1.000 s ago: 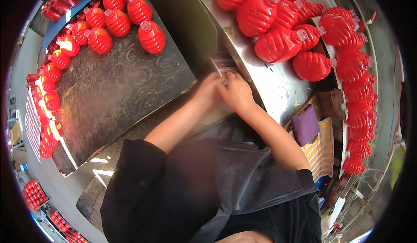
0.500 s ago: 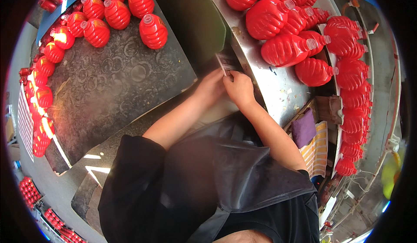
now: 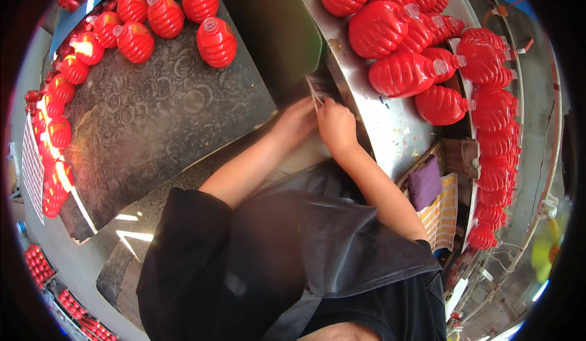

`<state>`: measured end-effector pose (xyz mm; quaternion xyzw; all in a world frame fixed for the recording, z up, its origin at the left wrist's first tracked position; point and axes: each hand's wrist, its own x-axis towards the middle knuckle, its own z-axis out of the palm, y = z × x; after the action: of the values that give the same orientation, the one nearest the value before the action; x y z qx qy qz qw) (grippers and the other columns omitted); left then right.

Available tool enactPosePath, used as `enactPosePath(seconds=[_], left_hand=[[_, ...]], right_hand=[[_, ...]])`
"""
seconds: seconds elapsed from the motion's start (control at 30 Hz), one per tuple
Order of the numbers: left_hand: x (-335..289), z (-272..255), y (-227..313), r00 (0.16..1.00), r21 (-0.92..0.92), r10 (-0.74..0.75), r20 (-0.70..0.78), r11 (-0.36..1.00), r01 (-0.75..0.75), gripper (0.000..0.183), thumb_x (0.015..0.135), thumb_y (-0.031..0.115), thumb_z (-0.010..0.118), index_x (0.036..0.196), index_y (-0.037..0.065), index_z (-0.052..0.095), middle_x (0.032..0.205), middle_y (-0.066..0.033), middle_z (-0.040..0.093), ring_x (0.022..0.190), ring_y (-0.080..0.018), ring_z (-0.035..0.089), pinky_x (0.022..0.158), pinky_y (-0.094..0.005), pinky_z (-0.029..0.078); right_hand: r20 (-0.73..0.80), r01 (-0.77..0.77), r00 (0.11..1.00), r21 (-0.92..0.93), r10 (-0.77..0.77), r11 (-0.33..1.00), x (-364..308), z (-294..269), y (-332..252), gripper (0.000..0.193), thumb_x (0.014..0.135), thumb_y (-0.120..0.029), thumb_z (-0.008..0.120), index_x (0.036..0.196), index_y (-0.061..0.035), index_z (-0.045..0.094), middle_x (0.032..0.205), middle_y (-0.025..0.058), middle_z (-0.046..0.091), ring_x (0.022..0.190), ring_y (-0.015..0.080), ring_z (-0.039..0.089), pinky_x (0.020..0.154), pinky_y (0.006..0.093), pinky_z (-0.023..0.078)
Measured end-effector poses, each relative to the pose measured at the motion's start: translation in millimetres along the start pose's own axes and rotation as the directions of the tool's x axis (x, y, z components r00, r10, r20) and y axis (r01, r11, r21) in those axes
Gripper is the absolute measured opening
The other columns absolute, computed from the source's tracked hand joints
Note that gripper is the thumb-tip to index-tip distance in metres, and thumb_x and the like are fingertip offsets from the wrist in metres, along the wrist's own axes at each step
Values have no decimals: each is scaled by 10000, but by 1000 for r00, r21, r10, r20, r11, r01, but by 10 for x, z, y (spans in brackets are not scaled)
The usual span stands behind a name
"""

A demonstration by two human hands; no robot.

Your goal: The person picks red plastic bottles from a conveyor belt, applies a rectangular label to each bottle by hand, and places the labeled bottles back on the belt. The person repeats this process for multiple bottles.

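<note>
Both my hands meet in front of me, in the gap between two tables. They are at a thin white sheet with dark print (image 3: 317, 89), seen nearly edge-on. My left hand (image 3: 298, 120) is at the sheet's near left side, its fingertips partly hidden by the sheet and the other hand. With bent fingers, my right hand (image 3: 336, 123) pinches the sheet's near edge from the right. Whether a smaller piece sits between those fingertips is too small to tell. The closest red-filled bottle on the left table (image 3: 217, 43) stands upright and uncapped, apart from both hands.
Several red bottles line the dark worn table (image 3: 177, 106) on the left. More lie tilted on the metal table (image 3: 390, 136) at right. Between them is a dark green panel (image 3: 278, 33). A purple pad (image 3: 425, 182), a yellow-striped sheet (image 3: 444, 213) and a yellow-green fan (image 3: 545, 252) are at right.
My right fingers have curled a little more at the sheet's edge. Both hands stay in nearly the same place, while the whole view has shifted slightly.
</note>
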<state>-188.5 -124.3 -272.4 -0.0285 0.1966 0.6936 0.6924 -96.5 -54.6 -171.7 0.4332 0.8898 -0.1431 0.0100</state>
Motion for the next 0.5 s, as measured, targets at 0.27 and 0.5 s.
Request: enactPosePath(seconds=[0.27,0.5], left_hand=[[78,115,-29,990,103,29,-136,995,-14,264,1030,198,606,1258,68,641,1207,-70,689,1119,-199,652,1009,-383,513],[158,1,-43,937,389,104,-334,921,37,277,1007,219,640,1220,42,656,1201,-102,694,1143,-211,642,960,-392,534]], right_hand=[[47,150,989,-205,-143,967,18,3,49,378,982,-71,563,1347,13,512,880,227,725,736,395,744,631,469,615],[7,217,974,-290,-225,932,-27,43,93,399,917,-27,607,1300,2,499,872,183,676,705,338,748,601,406,624]])
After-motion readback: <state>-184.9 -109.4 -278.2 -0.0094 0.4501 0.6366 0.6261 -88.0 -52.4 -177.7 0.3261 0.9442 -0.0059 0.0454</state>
